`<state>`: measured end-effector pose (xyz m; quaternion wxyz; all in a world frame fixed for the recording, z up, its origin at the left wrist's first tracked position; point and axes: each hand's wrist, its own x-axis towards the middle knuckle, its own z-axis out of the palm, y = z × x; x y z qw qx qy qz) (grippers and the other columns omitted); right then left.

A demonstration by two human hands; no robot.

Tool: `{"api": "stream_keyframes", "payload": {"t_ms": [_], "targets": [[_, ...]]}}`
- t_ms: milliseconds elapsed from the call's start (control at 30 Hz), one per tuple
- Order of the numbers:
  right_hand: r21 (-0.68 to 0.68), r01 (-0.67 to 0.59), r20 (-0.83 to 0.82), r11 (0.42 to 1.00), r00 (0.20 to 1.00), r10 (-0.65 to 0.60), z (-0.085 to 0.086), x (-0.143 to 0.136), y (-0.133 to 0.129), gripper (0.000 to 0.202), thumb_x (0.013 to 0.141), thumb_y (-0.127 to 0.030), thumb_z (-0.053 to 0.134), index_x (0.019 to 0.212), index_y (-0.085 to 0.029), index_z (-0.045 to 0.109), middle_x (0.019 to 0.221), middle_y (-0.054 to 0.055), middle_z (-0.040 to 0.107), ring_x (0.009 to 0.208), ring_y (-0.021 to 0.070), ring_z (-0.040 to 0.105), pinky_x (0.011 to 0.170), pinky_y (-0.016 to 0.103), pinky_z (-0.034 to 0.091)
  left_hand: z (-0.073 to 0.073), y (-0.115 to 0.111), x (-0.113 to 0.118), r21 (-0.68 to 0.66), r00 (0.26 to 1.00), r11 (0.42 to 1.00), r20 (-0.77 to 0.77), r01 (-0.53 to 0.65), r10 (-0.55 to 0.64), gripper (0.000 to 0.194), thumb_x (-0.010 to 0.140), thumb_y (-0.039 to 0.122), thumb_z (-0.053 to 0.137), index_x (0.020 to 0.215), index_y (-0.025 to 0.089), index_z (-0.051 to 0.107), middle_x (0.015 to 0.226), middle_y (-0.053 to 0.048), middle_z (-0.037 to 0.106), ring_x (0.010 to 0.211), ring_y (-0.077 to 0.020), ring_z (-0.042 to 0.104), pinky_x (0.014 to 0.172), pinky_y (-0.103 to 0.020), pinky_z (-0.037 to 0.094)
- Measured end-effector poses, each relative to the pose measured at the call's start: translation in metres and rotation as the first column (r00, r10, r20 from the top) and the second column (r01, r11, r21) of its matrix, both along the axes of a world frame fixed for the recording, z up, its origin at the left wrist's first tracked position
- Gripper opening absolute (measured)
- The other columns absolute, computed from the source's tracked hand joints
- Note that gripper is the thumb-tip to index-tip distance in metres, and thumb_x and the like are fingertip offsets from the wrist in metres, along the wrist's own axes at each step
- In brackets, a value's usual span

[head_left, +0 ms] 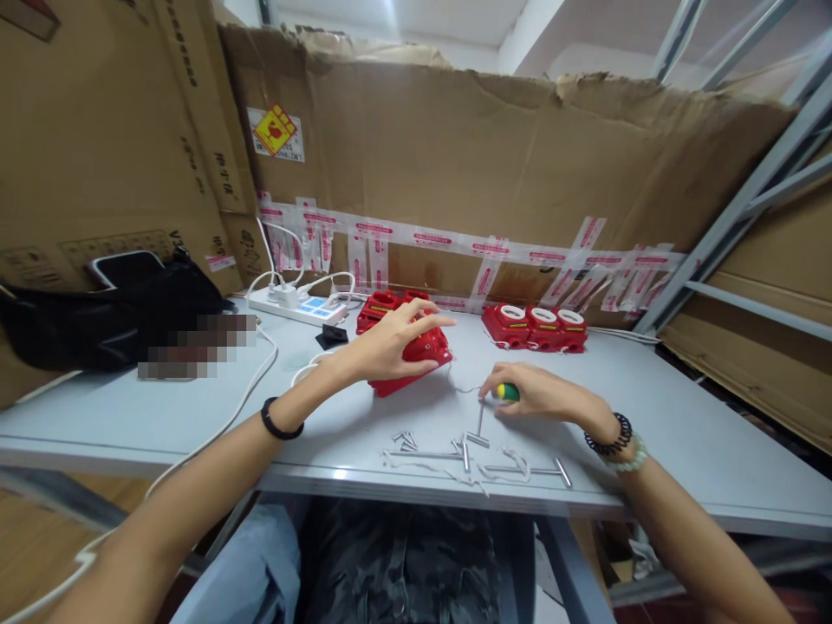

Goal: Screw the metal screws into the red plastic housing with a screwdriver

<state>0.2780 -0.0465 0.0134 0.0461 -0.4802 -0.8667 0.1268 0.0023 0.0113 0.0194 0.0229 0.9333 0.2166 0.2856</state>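
Observation:
My left hand [396, 342] rests on a red plastic housing [425, 347] left of the table's middle, its thumb and fingers spread apart. Another red part [377, 308] sits behind it. My right hand [526, 390] is closed round a screwdriver with a green and yellow handle [508, 393]. A metal T-handled tool [479, 429] stands out below its fingertips; whether they touch it is unclear. Nearer the front edge lie two more T-handled tools [425, 455] [529, 471], several screws [404, 441] and white string [513, 464].
Three joined red units with white round tops [543, 316] stand at the back right. A white power strip [299, 305] with cables, a small black object [332, 336] and a black bag [130, 303] are on the left. Cardboard [455, 156] walls the back.

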Motion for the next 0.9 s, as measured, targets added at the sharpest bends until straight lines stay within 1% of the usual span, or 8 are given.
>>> {"api": "stream_keyframes", "payload": {"t_ms": [100, 300, 533, 633, 700, 767, 833, 900], "targets": [[0.053, 0.023, 0.045, 0.998, 0.999, -0.026, -0.007, 0.002, 0.006, 0.020, 0.077, -0.029, 0.061, 0.094, -0.025, 0.070, 0.092, 0.005, 0.062, 0.082, 0.0182, 0.058, 0.076, 0.029, 0.041, 0.000, -0.001, 0.000, -0.007, 1.000, 1.000, 0.002, 0.004, -0.004, 0.057, 0.083, 0.033, 0.060, 0.135, 0.032, 0.037, 0.129, -0.010, 0.040, 0.122, -0.0271, 0.043, 0.100, -0.050, 0.040], [0.119, 0.037, 0.066, 0.992, 0.997, -0.045, -0.010, 0.008, 0.021, 0.016, 0.079, -0.035, 0.062, 0.084, -0.022, 0.069, 0.084, 0.005, 0.065, 0.076, 0.0172, 0.058, 0.068, 0.026, 0.040, 0.004, 0.003, 0.004, -0.012, 0.999, 0.999, -0.008, 0.032, -0.032, 0.062, 0.082, 0.033, 0.060, 0.137, 0.031, 0.033, 0.128, -0.009, 0.042, 0.119, -0.0257, 0.045, 0.098, -0.046, 0.041], [0.248, 0.109, -0.029, 0.963, 0.994, -0.105, -0.020, -0.030, 0.024, 0.017, 0.084, -0.031, 0.054, 0.080, -0.018, 0.064, 0.075, 0.006, 0.068, 0.066, 0.0166, 0.058, 0.062, 0.026, 0.037, 0.005, 0.014, 0.025, -0.031, 0.993, 0.995, -0.060, 0.097, -0.099, 0.073, 0.078, 0.033, 0.064, 0.141, 0.031, 0.026, 0.127, -0.009, 0.042, 0.119, -0.0261, 0.046, 0.096, -0.042, 0.042], [0.309, 0.154, -0.159, 0.938, 0.981, -0.109, -0.011, -0.027, 0.021, 0.014, 0.078, -0.031, 0.059, 0.077, -0.017, 0.062, 0.071, 0.005, 0.067, 0.063, 0.0155, 0.056, 0.060, 0.025, 0.038, 0.007, 0.016, 0.036, -0.062, 0.989, 0.993, -0.104, 0.102, -0.108, 0.077, 0.077, 0.033, 0.066, 0.141, 0.030, 0.024, 0.127, -0.009, 0.042, 0.109, -0.0243, 0.052, 0.092, -0.040, 0.044], [0.331, 0.189, -0.203, 0.924, 0.971, -0.126, -0.001, -0.016, 0.018, 0.012, 0.077, -0.029, 0.058, 0.079, -0.018, 0.062, 0.073, 0.003, 0.066, 0.065, 0.0151, 0.057, 0.063, 0.026, 0.041, 0.007, 0.017, 0.045, -0.075, 0.983, 0.991, -0.141, 0.107, -0.117, 0.080, 0.075, 0.031, 0.069, 0.141, 0.030, 0.024, 0.126, -0.009, 0.043, 0.101, -0.0223, 0.055, 0.088, -0.038, 0.045], [0.339, 0.268, -0.272, 0.902, 0.946, -0.179, 0.008, -0.004, 0.015, 0.014, 0.074, -0.029, 0.061, 0.081, -0.017, 0.062, 0.075, 0.003, 0.066, 0.066, 0.0153, 0.058, 0.064, 0.026, 0.043, 0.008, 0.019, 0.055, -0.091, 0.971, 0.987, -0.190, 0.133, -0.148, 0.083, 0.072, 0.029, 0.071, 0.141, 0.029, 0.025, 0.123, -0.008, 0.046, 0.095, -0.0209, 0.057, 0.083, -0.035, 0.046], [0.330, 0.287, -0.291, 0.899, 0.937, -0.193, 0.015, 0.004, 0.013, 0.016, 0.073, -0.028, 0.061, 0.084, -0.017, 0.062, 0.078, 0.003, 0.067, 0.069, 0.0160, 0.059, 0.067, 0.028, 0.044, 0.007, 0.021, 0.067, -0.110, 0.952, 0.980, -0.240, 0.167, -0.189, 0.087, 0.068, 0.024, 0.074, 0.141, 0.027, 0.027, 0.121, -0.008, 0.048, 0.096, -0.0219, 0.057, 0.079, -0.032, 0.047], [0.311, 0.250, -0.279, 0.917, 0.946, -0.163, 0.018, 0.007, 0.010, 0.016, 0.072, -0.027, 0.061, 0.085, -0.017, 0.060, 0.081, 0.003, 0.067, 0.072, 0.0166, 0.059, 0.069, 0.028, 0.044, 0.005, 0.022, 0.080, -0.110, 0.936, 0.976, -0.282, 0.188, -0.212, 0.092, 0.064, 0.021, 0.076, 0.142, 0.023, 0.025, 0.124, -0.010, 0.048, 0.102, -0.0249, 0.056, 0.079, -0.031, 0.046]]}}
